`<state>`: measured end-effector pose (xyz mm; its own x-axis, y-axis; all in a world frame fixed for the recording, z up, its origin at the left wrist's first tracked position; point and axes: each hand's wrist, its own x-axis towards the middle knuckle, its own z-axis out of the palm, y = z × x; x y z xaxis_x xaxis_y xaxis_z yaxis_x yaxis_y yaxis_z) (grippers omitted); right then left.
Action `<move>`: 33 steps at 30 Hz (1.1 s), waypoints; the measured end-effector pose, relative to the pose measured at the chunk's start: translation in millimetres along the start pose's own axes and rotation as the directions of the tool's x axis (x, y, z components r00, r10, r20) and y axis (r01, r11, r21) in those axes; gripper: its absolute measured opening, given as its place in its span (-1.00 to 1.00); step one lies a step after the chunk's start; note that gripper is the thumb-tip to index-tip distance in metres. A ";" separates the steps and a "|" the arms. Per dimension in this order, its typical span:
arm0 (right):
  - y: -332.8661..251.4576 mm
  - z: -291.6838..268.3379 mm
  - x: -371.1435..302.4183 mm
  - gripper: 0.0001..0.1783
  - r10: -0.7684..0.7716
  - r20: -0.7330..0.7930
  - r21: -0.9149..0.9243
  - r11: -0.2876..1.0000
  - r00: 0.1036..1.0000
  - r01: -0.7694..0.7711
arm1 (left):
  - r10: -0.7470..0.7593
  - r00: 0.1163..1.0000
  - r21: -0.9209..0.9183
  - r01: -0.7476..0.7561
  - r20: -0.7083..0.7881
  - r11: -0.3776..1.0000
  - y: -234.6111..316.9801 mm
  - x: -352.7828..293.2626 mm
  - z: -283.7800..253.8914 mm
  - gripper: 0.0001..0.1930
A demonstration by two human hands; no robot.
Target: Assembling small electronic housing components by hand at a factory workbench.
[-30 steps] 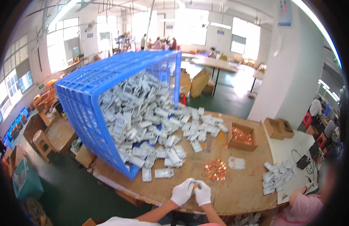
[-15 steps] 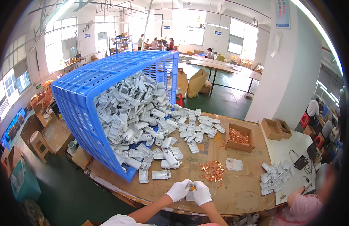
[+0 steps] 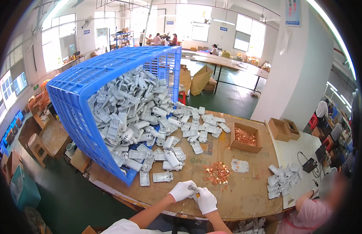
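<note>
My left hand (image 3: 182, 191), in a white glove, is closed on a pale plastic housing (image 3: 193, 188) over the front edge of the table. My right hand (image 3: 207, 201), gloved too, has its fingers closed against the same piece. A small yellow-orange bit shows between the hands; its kind cannot be made out. Ahead of them lies a loose heap of small copper-coloured metal pieces (image 3: 217, 172). To the left, white plastic housings (image 3: 128, 113) spill from a blue plastic crate (image 3: 83, 91) tipped on its side. One single housing (image 3: 162, 177) lies near my left hand.
Beyond the heap stands a cardboard box (image 3: 246, 147) of copper pieces, with a flat translucent piece (image 3: 240, 165) nearer. At right, more housings (image 3: 280, 181) lie beside a seated co-worker (image 3: 309, 214). Cardboard (image 3: 243, 195) covers the table; a pillar (image 3: 294, 78) rises behind.
The view has shifted slightly. My hands have turned the housing, and my left hand now sits a little higher over it. The heaps and the crate look unchanged.
</note>
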<state>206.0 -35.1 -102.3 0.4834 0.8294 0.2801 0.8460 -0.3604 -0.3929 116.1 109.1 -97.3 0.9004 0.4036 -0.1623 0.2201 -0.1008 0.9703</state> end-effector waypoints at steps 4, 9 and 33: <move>1.6 -2.3 3.2 -0.85 -0.071 -0.015 -0.114 0.991 0.997 0.069 | 0.031 0.991 0.227 -0.061 0.132 0.972 14.1 4.8 -12.5 -0.85; 3.9 -5.3 3.7 -0.87 -0.100 -0.026 -0.148 0.984 0.995 0.095 | 0.046 0.986 0.303 -0.093 0.161 0.948 26.6 2.9 -15.1 -0.84; 3.5 4.4 -3.7 -0.82 -0.079 -0.124 -0.250 0.967 0.989 0.045 | 0.377 0.921 0.607 -0.353 0.093 0.712 18.8 0.3 -2.0 -0.89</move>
<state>206.2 -37.5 -108.5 0.4396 0.7957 0.4167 0.8965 -0.4174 -0.1487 119.8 109.2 -78.7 0.9476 0.2493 0.1997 0.0670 -0.7665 0.6388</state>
